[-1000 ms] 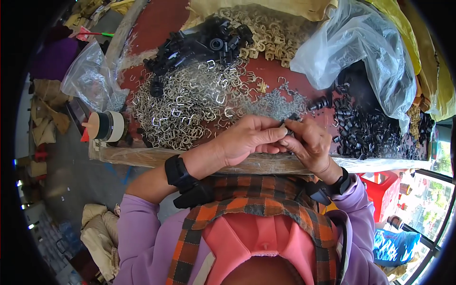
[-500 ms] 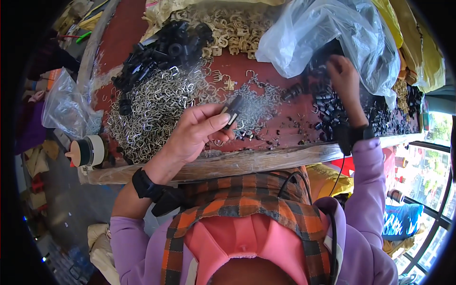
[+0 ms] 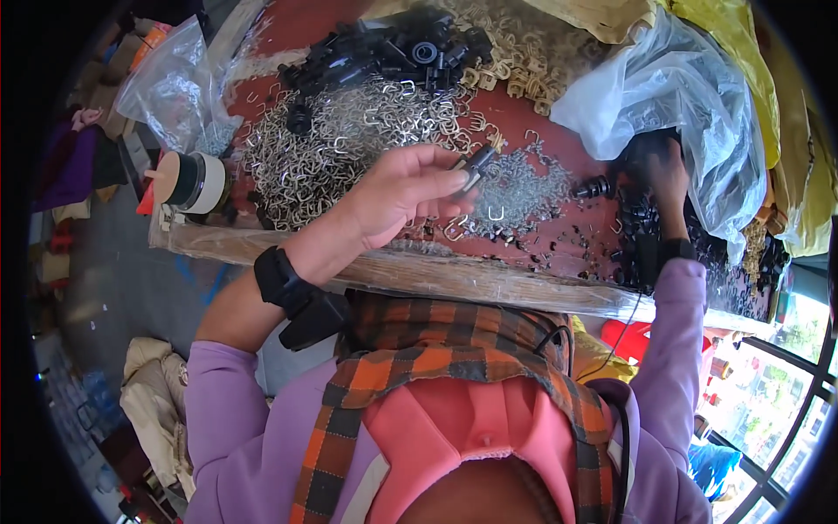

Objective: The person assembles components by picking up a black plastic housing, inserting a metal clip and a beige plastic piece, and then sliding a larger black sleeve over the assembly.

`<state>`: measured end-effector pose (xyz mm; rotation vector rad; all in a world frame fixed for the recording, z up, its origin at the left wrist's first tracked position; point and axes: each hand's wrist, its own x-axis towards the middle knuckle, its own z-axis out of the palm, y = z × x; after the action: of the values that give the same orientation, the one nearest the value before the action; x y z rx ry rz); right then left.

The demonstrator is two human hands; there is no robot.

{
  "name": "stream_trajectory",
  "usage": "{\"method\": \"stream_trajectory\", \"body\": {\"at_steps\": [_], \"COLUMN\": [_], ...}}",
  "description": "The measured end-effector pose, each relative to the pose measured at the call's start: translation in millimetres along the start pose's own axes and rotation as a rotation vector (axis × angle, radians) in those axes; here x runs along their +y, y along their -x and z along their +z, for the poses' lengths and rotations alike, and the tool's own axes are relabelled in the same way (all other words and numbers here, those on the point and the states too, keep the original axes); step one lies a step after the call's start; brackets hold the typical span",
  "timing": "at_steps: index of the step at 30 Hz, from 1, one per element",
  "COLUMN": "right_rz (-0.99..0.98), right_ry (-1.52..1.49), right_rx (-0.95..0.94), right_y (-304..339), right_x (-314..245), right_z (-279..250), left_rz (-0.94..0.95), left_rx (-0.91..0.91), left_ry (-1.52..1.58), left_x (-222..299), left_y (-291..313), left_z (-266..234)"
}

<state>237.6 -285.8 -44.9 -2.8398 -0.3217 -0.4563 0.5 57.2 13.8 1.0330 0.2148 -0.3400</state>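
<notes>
Above the middle of the table my left hand (image 3: pixel 397 196) pinches a small black cylindrical part (image 3: pixel 479 159) with a pale metal strip along its side. Below that part spreads a heap of tiny silver pieces (image 3: pixel 528 194), seemingly screws. A large pile of U-shaped metal clips (image 3: pixel 323 170) lies left of it, past my left wrist. At the right, my right hand (image 3: pixel 670 188) reaches down among black parts (image 3: pixel 639 236) beside a clear plastic bag (image 3: pixel 720 131). Its fingers are blurred and partly hidden, so I cannot tell what they grip.
Larger black fittings (image 3: pixel 375 57) are heaped at the back, with tan plastic pieces (image 3: pixel 519 65) to their right. A lidded jar (image 3: pixel 194 183) stands at the table's left corner, near another clear bag (image 3: pixel 175 92). The wooden front edge (image 3: pixel 419 271) runs before me.
The view has shifted, so the table sits farther right and higher in it. My right hand has gone lower into the black parts by the bag. My left hand still holds the black part.
</notes>
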Motion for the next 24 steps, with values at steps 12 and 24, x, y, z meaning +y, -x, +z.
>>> {"method": "stream_trajectory", "body": {"at_steps": [12,24], "right_rz": [0.126,-0.033], "right_ry": [-0.663,-1.476], "right_rx": [-0.215,-0.389], "right_y": [77,84], "right_x": [-32,-113], "right_z": [-99,-94], "left_rz": [-0.057,-0.059], "left_rx": [-0.005,-0.032], "left_ry": [-0.042,-0.058], "left_x": [-7,-9], "left_y": [-13,-15], "left_z": [-2,3]}}
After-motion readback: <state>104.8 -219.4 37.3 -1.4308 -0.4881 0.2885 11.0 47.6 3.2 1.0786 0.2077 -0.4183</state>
